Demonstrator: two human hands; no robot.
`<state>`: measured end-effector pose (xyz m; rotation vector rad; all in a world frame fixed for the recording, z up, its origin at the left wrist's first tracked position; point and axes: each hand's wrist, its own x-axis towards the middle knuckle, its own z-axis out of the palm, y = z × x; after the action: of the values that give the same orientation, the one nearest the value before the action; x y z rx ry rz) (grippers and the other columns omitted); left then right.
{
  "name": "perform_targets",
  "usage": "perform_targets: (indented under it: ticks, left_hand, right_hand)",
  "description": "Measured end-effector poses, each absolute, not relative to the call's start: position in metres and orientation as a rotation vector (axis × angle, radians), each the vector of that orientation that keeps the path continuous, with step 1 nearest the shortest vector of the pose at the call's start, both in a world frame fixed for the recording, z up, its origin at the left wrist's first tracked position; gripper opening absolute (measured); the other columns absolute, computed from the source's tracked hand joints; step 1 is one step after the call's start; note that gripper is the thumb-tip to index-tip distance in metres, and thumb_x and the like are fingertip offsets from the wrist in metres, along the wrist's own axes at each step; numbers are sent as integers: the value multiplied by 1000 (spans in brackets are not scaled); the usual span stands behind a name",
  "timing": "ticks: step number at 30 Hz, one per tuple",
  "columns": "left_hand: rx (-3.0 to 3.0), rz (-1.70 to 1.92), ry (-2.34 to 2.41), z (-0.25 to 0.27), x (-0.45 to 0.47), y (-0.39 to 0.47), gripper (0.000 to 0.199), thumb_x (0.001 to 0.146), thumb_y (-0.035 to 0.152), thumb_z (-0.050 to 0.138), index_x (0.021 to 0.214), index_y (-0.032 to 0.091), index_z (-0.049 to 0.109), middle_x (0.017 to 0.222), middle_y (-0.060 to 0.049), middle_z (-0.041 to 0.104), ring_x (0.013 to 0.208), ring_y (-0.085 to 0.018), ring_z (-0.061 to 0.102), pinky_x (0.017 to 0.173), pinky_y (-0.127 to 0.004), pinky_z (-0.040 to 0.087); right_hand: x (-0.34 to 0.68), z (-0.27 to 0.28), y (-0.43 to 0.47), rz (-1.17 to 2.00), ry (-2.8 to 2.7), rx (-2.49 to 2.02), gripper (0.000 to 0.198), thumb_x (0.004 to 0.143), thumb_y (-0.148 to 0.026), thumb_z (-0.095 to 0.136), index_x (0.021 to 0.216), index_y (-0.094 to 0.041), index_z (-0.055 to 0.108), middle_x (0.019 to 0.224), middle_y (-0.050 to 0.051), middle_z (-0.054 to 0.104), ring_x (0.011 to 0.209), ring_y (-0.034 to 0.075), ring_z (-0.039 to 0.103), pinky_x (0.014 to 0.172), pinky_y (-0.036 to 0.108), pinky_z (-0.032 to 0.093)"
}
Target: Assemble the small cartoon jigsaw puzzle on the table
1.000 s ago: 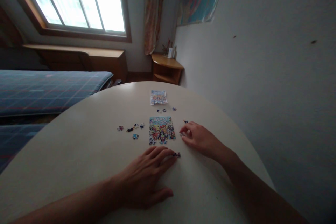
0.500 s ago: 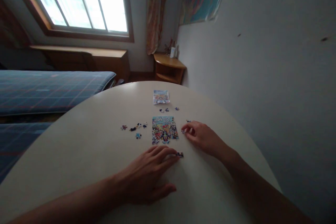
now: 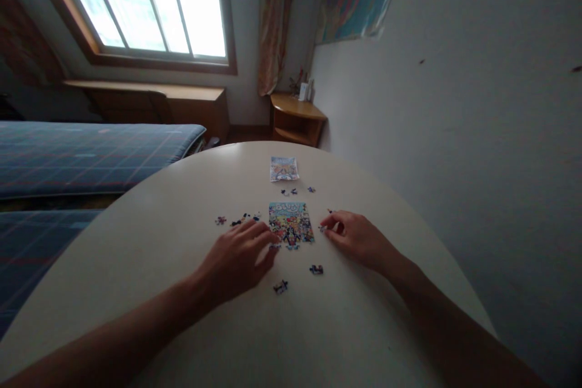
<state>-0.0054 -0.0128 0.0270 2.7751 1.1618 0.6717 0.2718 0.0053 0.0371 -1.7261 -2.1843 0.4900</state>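
My left hand (image 3: 243, 257) reaches over the lower-left corner of a partly joined jigsaw puzzle (image 3: 291, 221). Its thumb and forefinger are apart, beside a corner piece (image 3: 274, 247), and I see nothing held in them. To the right of the puzzle, my right hand (image 3: 357, 235) pinches a small puzzle piece (image 3: 322, 228) close to the table surface. Below the puzzle lie a dark loose piece (image 3: 317, 269) and a tilted loose piece (image 3: 280, 287). The fingers of my left hand partly cover the loose pieces on the left.
A small printed picture sheet (image 3: 284, 168) lies beyond the puzzle on the round white table (image 3: 182, 194). Loose pieces (image 3: 289, 192) are scattered between them, with another loose piece (image 3: 220, 220) at left. A bed (image 3: 100, 157) stands left, and a wall (image 3: 477, 151) runs along the right.
My left hand has moved up and left from below the puzzle to its lower-left corner, uncovering the two pieces below. My right hand stays beside the puzzle. The view has shifted slightly.
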Motion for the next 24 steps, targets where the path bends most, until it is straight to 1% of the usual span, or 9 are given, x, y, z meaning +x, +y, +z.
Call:
perform_targets:
  ticks: [1,3,4,7,9,14,18,21,24]
  left_hand:
    - [2757,607,1329,31,-14,-7,20,94,23,46,96,19,66,98,-7,68,91,-23,62,77,-39,53]
    - [2641,447,1688,38,-34,6,24,93,27,46,101,19,67,104,-9,68,95,-26,62,72,-38,53]
    - [2582,344,1812,41,-44,12,26,93,29,46,104,19,67,108,-10,67,98,-28,62,72,-38,53]
    - [2453,71,1951,45,-66,26,33,92,34,45,110,18,67,116,-12,65,104,-31,62,77,-39,51]
    - [2399,-17,1954,45,-71,31,33,92,35,44,107,19,68,115,-11,65,102,-31,63,78,-39,50]
    - [2350,-40,1910,46,-72,35,29,91,34,43,103,22,67,112,-9,66,97,-28,65,75,-36,48]
    - [2313,-36,1860,47,-75,35,24,88,34,48,100,22,65,107,-8,68,94,-27,65,72,-34,46]
    - [2287,-23,1850,49,-78,35,20,84,32,53,97,22,66,98,-8,70,88,-27,66,68,-33,45]
    - [2321,121,1755,50,-74,34,16,83,27,52,90,21,65,89,-7,71,80,-24,66,66,-31,45]
  right_hand:
    - [272,37,6,488,-2182,-1732,16,84,-19,60,95,-19,71,91,4,71,75,16,64,68,28,46]
    - [271,38,6,476,-2181,-1742,16,84,-19,60,96,-19,72,92,5,71,76,16,64,70,28,47]
    - [271,38,6,466,-2184,-1743,17,85,-19,60,96,-19,72,93,6,71,77,16,64,71,29,47]
    - [272,37,7,434,-2201,-1739,18,86,-20,60,98,-19,74,96,7,70,77,16,64,72,29,47]
    - [273,36,7,425,-2210,-1739,19,87,-20,60,99,-20,74,96,7,69,77,16,64,73,29,48]
    - [274,35,8,398,-2201,-1757,19,89,-23,60,102,-20,73,99,7,69,78,16,64,75,29,47]
    - [274,44,3,386,-2193,-1769,17,87,-31,63,97,-20,73,95,7,69,76,17,62,71,29,46]
    - [271,54,-8,556,-2312,-1668,17,82,-34,70,93,-20,73,85,4,69,74,16,61,67,27,44]
    - [264,60,-19,811,-2432,-1534,14,79,-32,73,89,-22,72,79,1,67,71,14,60,63,24,42]
